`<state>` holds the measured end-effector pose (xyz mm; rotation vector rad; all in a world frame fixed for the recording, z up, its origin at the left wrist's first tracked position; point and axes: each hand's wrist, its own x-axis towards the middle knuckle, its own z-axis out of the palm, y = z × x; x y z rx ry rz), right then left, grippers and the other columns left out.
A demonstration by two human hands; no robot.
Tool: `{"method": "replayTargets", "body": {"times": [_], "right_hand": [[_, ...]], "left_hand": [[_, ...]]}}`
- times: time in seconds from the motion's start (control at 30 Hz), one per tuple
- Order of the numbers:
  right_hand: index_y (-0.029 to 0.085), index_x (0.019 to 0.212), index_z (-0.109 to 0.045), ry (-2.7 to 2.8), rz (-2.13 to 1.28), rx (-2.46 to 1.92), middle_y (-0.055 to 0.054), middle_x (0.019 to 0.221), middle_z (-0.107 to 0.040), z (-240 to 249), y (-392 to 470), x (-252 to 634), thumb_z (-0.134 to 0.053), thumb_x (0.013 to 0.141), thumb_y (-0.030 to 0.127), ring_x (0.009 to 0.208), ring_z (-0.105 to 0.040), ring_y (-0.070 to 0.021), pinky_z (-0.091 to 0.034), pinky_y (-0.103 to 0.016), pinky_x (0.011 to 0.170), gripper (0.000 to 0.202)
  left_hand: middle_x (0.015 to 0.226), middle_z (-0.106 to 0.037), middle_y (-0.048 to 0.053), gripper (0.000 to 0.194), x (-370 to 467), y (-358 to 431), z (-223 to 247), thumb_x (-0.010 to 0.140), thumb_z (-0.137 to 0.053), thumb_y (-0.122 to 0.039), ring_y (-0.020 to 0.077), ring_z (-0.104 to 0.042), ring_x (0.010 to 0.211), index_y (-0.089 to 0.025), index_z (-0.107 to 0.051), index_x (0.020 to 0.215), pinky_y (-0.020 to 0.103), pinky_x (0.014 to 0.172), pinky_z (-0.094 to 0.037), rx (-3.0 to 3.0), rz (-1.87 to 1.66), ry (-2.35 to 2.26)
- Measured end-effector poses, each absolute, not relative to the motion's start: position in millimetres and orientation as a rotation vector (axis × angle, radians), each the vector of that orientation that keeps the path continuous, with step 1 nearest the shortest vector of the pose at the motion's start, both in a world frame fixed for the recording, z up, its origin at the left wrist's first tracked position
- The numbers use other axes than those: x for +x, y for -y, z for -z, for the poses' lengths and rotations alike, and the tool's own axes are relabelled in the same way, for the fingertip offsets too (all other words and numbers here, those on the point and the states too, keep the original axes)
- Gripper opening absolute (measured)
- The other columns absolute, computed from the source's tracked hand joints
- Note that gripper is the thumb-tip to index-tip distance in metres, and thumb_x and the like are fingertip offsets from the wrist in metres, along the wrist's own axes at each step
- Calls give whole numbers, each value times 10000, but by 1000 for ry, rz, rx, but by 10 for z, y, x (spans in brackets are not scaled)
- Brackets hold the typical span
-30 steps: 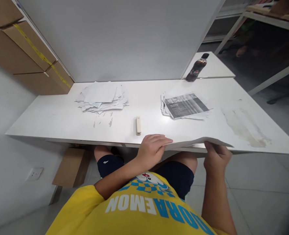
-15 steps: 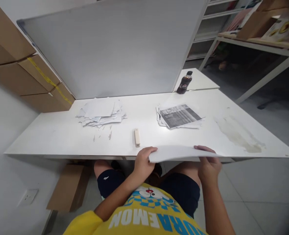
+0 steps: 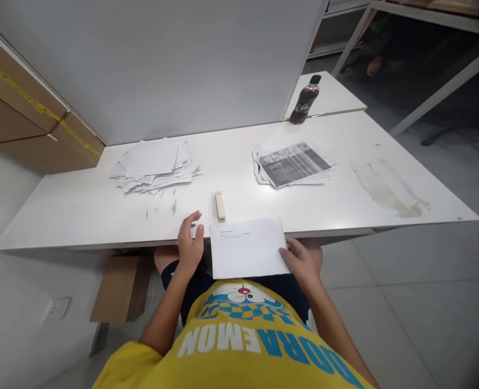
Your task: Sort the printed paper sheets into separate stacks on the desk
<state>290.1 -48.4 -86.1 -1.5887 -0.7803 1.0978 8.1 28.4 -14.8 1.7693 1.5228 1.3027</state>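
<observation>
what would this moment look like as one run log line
left hand: open, empty | right hand: holding paper sheet | cream object, left paper pile, right paper pile: on desk

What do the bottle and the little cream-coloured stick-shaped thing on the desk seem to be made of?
Bottle: probably clear, glossy plastic; dark drink shows through its shiny, contoured sides.
Cream-coloured stick-shaped thing: perhaps smooth, hard plastic, judging by its even colour and clean edges, though painted metal is possible.

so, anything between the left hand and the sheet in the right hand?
Nothing visible. The left hand is open just off the left edge of the sheet; the cream stick-shaped object lies beyond the sheet's far edge, outside that gap.
</observation>
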Motion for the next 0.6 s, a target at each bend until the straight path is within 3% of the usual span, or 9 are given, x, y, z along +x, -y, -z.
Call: {"method": "replayTargets", "body": {"times": [0.13, 0.33, 0.6], "right_hand": [[178, 1067, -666, 855, -1040, -1624, -100, 1036, -726, 779, 307, 2804, -624, 670, 452, 939, -653, -263, -513, -399, 821, 484], [166, 1151, -663, 967, -934, -1739, -100, 1001, -711, 660, 103, 2760, -575, 699, 428, 840, -644, -256, -516, -404, 785, 530], [186, 1201, -639, 1082, -930, -1699, -115, 1126, -702, 625, 71, 2764, -545, 750, 411, 976, -634, -284, -500, -433, 877, 513]], "left_hand": [[1350, -592, 105, 397, 149, -762, 54, 981, -418, -402, 252, -497, 1312, -201, -570, 1287, 467, 1117, -396, 2149, -1025, -1416], [1609, -268, 102, 543, 462, -1151, 207, 1004, -347, -466, 297, -110, 1516, -189, -390, 1468, 508, 1213, -227, 2347, -482, -1291], [1632, -201, 90, 518, 606, -1028, 438, 1017, -246, -311, 252, -27, 1523, -186, -288, 1519, 516, 1236, -116, 2381, -513, -1407]]}}
